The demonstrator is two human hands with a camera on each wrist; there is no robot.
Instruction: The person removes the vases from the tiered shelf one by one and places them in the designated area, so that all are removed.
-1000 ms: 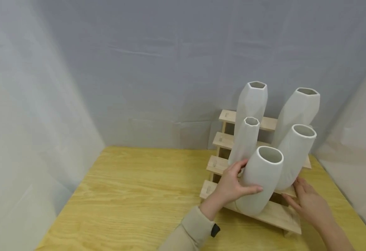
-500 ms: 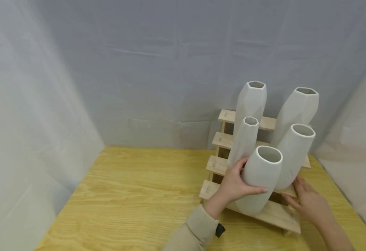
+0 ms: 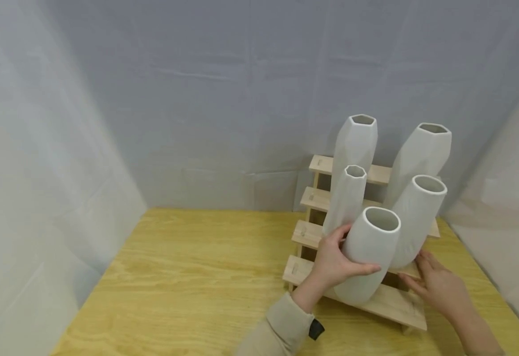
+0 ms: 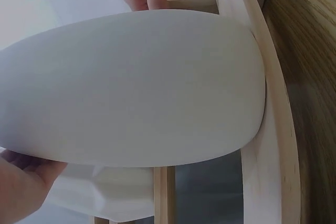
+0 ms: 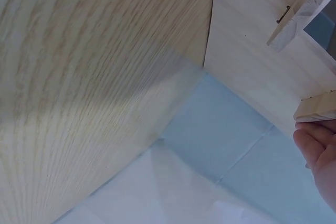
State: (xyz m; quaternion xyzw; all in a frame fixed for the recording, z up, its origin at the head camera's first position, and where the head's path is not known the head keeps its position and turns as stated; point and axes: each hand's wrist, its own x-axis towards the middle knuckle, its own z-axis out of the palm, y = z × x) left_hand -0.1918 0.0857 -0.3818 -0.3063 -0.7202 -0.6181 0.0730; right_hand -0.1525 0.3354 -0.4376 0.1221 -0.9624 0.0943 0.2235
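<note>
Vases (image 3: 370,244) white; stand (image 3: 395,302) pale tan; table (image 3: 188,277) yellow, wood-grained; sleeve (image 3: 277,326) beige; backdrop (image 3: 223,109) grey.

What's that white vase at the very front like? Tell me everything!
The front vase is plain white and smooth, perhaps ceramic, bulging in the middle and narrowing to an open, rounded rim. It stands on the lowest step of the wooden stand. The left hand grips it, thumb across its front.

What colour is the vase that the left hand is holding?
Plain white; the vase shows best in the head view.
</note>
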